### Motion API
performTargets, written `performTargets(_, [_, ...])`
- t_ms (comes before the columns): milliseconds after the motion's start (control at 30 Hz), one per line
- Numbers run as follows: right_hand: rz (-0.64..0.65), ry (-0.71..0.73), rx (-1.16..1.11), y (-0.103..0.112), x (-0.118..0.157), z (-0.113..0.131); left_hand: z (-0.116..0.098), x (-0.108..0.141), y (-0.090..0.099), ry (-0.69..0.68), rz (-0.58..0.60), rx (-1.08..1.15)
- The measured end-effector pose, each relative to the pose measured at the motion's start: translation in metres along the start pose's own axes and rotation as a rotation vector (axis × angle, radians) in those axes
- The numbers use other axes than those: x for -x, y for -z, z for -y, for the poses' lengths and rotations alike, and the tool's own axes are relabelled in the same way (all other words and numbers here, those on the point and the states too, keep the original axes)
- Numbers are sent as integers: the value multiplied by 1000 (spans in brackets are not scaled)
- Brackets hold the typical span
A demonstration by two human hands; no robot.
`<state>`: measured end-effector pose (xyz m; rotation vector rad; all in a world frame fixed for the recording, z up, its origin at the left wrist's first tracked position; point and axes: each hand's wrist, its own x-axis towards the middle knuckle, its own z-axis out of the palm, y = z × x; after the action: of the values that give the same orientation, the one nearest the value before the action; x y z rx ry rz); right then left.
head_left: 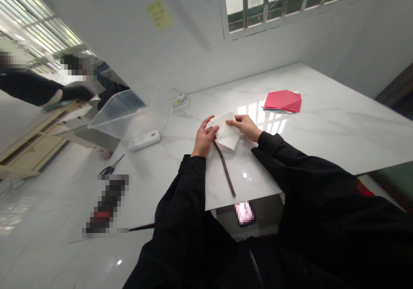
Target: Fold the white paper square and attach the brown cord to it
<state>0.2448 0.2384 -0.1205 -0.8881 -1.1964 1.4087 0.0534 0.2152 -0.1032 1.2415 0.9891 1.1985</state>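
Observation:
Between my two hands is a small piece of folded white paper (227, 130), held just above the table. My left hand (204, 138) pinches its left edge between thumb and fingers. From the upper right, my right hand (244, 125) grips the same paper, its thumb lying on top. A thin brown stick (225, 168) runs from beneath my left hand down toward the table's front edge. Whether my left fingers also touch the stick's upper end cannot be made out.
Red paper sheets (284, 101) lie stacked at the back right. On the left are a white power strip (145, 140), a clear plastic bin (119, 112) and black scissors (109, 167). A phone (244, 213) shows below the table's front edge. Other people are at far left.

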Motion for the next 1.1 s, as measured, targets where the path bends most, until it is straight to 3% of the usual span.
performTargets(133, [-125, -14, -78, 5, -6, -3, -3, 1, 0, -50, -20, -61])
performTargets(367, [-223, -50, -54, 6, -7, -3, -4, 8, -2, -189, 78, -303])
performTargets(800, [-121, -23, -15, 3, -5, -6, -1, 10, -2, -180, -5, -400])
performTargets(1100, [-75, -25, 5, -4, 0, -2, 0, 12, -7, -130, 41, -332])
